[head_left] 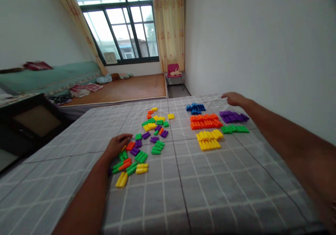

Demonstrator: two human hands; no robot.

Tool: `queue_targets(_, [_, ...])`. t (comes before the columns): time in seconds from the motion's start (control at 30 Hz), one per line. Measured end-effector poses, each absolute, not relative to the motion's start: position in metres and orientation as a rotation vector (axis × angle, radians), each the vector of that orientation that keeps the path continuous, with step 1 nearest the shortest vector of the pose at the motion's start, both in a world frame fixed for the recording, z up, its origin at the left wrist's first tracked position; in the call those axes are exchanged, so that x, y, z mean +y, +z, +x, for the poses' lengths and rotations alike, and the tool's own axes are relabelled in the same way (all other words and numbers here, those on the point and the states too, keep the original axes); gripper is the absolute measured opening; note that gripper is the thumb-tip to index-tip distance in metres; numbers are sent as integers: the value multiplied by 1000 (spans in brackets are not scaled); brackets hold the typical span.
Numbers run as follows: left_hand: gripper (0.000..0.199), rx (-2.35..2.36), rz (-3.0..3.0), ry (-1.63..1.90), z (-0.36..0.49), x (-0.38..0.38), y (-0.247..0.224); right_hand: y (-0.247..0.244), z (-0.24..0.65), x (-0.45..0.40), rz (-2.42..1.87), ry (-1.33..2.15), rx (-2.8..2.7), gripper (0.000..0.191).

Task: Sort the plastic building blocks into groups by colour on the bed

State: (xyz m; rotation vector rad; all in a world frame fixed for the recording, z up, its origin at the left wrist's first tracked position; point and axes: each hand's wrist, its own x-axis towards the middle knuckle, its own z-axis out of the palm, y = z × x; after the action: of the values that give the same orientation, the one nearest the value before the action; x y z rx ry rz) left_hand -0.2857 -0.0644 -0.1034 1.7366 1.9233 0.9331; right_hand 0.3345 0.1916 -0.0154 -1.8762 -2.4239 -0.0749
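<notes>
My left hand (117, 145) is low over the left edge of a loose scatter of plastic tube pieces. Its fingers reach forward, apart from the thumb, beside an orange piece (130, 146) and a green piece (123, 155). My right hand (233, 98) is at the far right of the table, its fingers curled together; anything in them is hidden. Nearest to it is a row of purple pieces (233, 116). Other pieces lie grouped by colour: blue (195, 108), orange (205, 121), green (235, 129) and yellow (210, 139).
A grey checked cloth (168, 200) covers the table. Scattered yellow pieces (121, 179) and purple pieces (146, 135) lie left of centre. Beyond are a bed (131, 86), a pink chair (173, 68) and a window. A white wall stands on the right, a dark cabinet (34, 123) on the left.
</notes>
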Motion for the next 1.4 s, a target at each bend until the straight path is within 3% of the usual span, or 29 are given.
queue_targets(0.1, [54,1898,1750,954,-282,-66,-104,-4,253,162,-1411,-196,-2498,37])
queue_targets(0.23, [48,1885,1740,979,-278,-68,-104,-20,128,92,-929,98,-2836,26])
queue_targets(0.3, [45,1861,1755,1006,-277,-70,-104,-40,79,65,-862,143,-2950,21])
queue_targets(0.4, [42,1806,1778,1045,-276,-71,-106,-65,36,46,-958,124,-3004,29])
queue_targets(0.53, [40,1780,1776,1031,-276,-69,-109,-67,17,51,-960,205,-3053,37])
queue_targets(0.77, [38,1781,1794,1000,-276,-64,-109,-58,-6,75,-1007,206,-2926,21])
queue_targets(0.93, [37,1775,1811,994,-279,-63,-115,-71,-17,77,-1092,226,-2923,27])
queue_targets(1.2, [33,1755,2036,1230,-261,-64,-100,-61,-18,63,-595,880,-2634,21])
queue_targets(1.4, [34,1655,2207,1071,-248,-68,-102,-59,-45,47,-413,884,-2568,23])
